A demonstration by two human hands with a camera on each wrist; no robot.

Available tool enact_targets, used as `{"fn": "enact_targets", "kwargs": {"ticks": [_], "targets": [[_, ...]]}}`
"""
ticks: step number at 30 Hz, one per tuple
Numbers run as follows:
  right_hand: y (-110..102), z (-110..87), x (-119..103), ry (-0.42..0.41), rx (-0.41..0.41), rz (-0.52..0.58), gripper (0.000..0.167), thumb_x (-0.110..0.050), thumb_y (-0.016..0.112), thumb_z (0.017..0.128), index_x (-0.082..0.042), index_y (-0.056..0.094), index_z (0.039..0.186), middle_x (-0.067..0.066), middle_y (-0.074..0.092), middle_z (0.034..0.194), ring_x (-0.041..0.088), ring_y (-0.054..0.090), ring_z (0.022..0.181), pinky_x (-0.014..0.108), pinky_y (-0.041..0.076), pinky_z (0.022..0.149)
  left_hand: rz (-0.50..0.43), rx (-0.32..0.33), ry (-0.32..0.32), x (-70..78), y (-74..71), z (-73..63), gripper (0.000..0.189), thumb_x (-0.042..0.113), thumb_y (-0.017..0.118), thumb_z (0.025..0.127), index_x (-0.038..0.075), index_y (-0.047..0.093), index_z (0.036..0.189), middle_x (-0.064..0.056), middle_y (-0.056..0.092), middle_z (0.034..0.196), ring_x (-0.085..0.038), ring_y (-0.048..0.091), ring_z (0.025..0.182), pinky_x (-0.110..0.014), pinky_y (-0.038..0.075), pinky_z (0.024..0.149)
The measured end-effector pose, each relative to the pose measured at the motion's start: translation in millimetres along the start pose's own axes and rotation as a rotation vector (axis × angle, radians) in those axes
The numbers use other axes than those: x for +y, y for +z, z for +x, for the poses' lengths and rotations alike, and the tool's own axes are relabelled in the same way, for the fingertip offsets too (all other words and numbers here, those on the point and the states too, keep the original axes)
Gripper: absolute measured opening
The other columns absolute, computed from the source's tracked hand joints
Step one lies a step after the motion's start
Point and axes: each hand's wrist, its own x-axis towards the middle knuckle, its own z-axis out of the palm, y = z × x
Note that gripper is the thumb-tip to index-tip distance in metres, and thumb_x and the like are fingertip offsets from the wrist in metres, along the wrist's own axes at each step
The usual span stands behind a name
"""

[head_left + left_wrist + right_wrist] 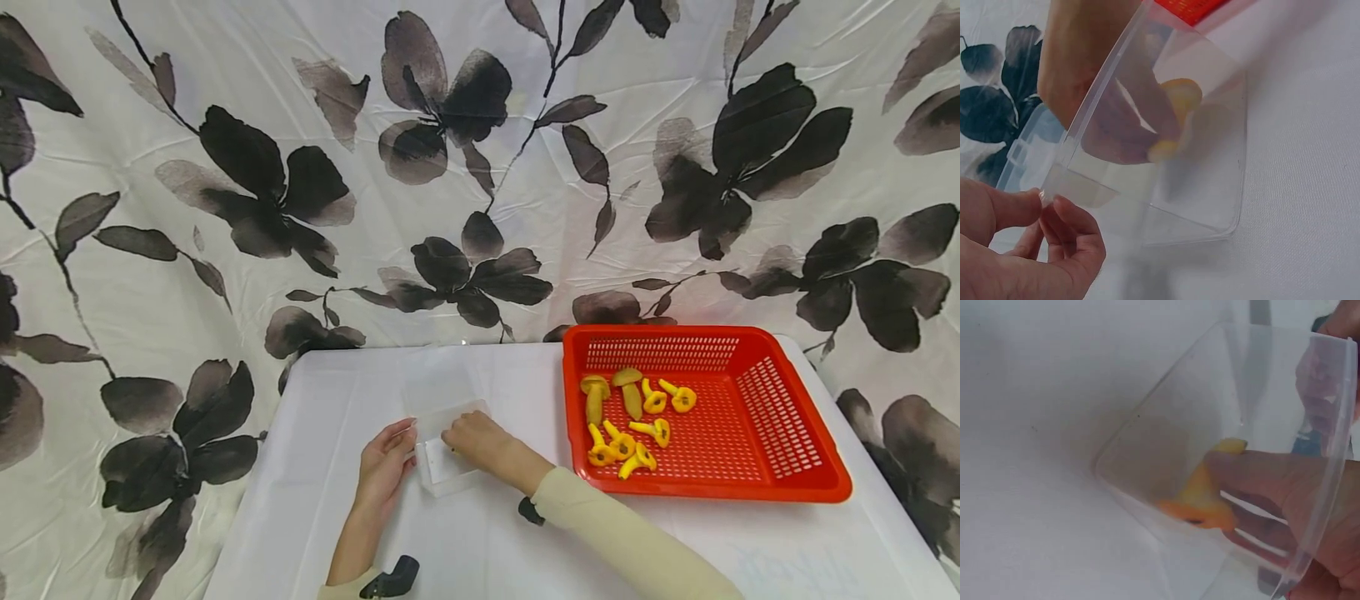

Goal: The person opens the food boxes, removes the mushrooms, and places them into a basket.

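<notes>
A clear plastic box [450, 483] stands on the white table, tilted in both wrist views. My left hand [384, 467] pinches its rim between thumb and fingers at the left side. Inside the box, my right hand [480, 442] holds a yellow mushroom [1200, 490] between thumb and fingers. Through the clear wall in the left wrist view, the same mushroom [1184, 97] shows partly behind the fingers. In the head view the right hand hides it. Behind the box lies a see-through flap [438, 387], apparently its lid.
To the right sits a red plastic basket [772, 492] with several yellow mushrooms [652, 400] and two brownish ones [630, 393] on its left side. A white cloth covers the table [330, 392]. A flower-printed curtain [450, 192] hangs behind the table.
</notes>
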Motion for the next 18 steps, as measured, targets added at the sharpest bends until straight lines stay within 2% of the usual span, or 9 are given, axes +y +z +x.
{"fn": "enact_targets", "kwargs": {"ticks": [5,12,18], "targets": [[-4,-4.1,9,0.018,0.009,0.288,0.011,-0.006,0.075,0.094,-0.011,0.073,0.104,0.001,0.073,0.096,0.010,0.067,0.085,0.020,0.053,0.075,0.015,0.013,0.009,-0.8,1.1,0.5,0.037,0.008,0.062,0.103,-0.006,0.057,0.137,-0.010,0.065,0.117,-0.015,0.060,0.098,-0.020,0.052,0.071],[-18,-12.9,18,0.047,0.026,0.625,0.020,-0.004,0.075,0.094,-0.005,0.074,0.114,0.003,0.074,0.106,0.011,0.065,0.093,0.020,0.053,0.088,0.014,0.018,0.009,-0.7,1.3,0.3,0.038,0.010,0.062,0.103,-0.005,0.057,0.137,-0.009,0.065,0.117,-0.015,0.059,0.099,-0.020,0.051,0.071],[-25,-24.7,32,0.037,0.069,0.908,0.021,-0.004,0.074,0.094,0.000,0.072,0.115,0.007,0.073,0.105,0.012,0.064,0.090,0.020,0.054,0.086,0.025,0.015,0.011,0.6,1.8,-0.3,0.038,0.009,0.061,0.103,-0.006,0.056,0.138,-0.011,0.064,0.121,-0.015,0.059,0.100,-0.020,0.052,0.073]]}}
